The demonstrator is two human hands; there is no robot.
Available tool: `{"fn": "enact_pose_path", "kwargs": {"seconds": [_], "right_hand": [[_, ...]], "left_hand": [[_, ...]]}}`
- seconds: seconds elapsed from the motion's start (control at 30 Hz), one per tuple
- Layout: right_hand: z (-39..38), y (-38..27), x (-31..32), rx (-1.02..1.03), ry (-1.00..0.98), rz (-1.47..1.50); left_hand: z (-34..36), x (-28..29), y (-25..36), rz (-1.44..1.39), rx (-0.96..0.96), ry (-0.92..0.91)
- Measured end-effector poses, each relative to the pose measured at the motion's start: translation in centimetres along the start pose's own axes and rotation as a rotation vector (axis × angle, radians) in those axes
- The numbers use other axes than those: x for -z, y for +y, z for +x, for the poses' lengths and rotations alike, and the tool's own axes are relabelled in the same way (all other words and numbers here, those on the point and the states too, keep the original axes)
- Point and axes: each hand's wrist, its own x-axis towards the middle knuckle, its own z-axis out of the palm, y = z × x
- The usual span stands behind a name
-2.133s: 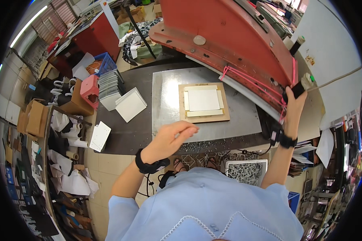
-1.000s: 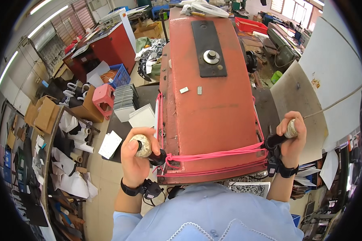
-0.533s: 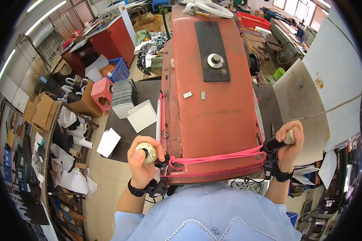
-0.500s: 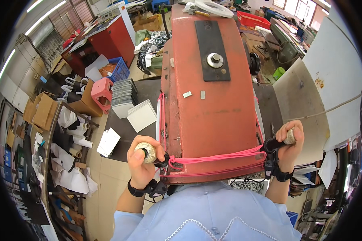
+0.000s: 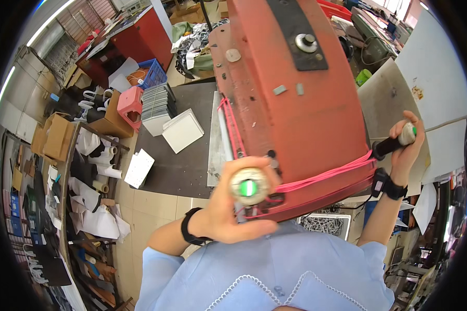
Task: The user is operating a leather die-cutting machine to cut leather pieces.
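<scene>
The broad red swing arm (image 5: 316,124) of a press reaches away in front of me, angled to the right. Around its near end runs a bundle of pink cord (image 5: 329,173). My left hand (image 5: 218,210) curls around the left handle (image 5: 242,179), which has a tape-wrapped knob with a green button on its end; my thumb sticks out below, off the button. At the right corner, my right hand (image 5: 411,147) grips the black shaft of the right handle (image 5: 386,148), its pale knob and green button showing past my fingers.
A dark table (image 5: 184,171) lies left of the arm, bearing stacked grey sheets (image 5: 162,106) and white sheets (image 5: 183,130). A pale cutting board (image 5: 213,150) shows under the arm. Left are a pink stool (image 5: 131,106) and a blue crate (image 5: 153,75). A pale panel (image 5: 394,96) stands right.
The red arm has swung to the right at its near end. Both hands moved right with the handles. My left thumb has come off the knob, and its green button now shows.
</scene>
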Motion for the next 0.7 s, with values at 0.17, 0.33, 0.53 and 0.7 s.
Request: {"fn": "enact_pose_path", "kwargs": {"seconds": [0.17,0.33,0.53,0.7], "right_hand": [[1.1,0.2,0.3,0.329,0.617,-0.841],[-5.5,0.0,-5.7,0.052,0.051,-0.247],[-7.5,1.6,-7.4,-0.033,0.125,0.065],[-4.8,2.2,-6.0,0.156,0.439,-0.340]], "left_hand": [[2.4,-4.0,-2.2,0.170,-0.051,-0.155],[1.1,-3.1,-4.1,0.440,0.067,-0.436],[-0.2,3.7,-9.1,0.812,0.258,-0.270],[0.8,5.6,-12.5,1.043,0.186,-0.203]]}}
